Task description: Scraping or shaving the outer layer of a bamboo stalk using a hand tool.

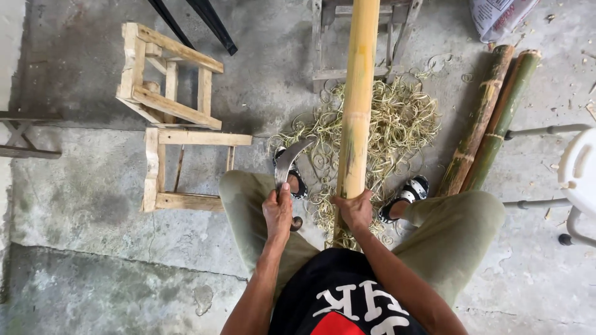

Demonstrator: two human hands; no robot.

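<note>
The bamboo pole [359,99] ran lengthwise from between the person's knees straight away to the far side, its near end clenched in the right hand [355,209]. Just left of it, the left hand [277,211] gripped a curved knife [289,160], whose blade arched toward the pole without touching it, above the shavings [397,124] on the floor [87,192].

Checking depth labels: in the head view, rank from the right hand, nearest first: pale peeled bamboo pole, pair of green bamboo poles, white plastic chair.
1. Pale peeled bamboo pole, gripped by the right hand.
2. Pair of green bamboo poles, lying on the floor to the right.
3. White plastic chair, at the far right edge.
</note>
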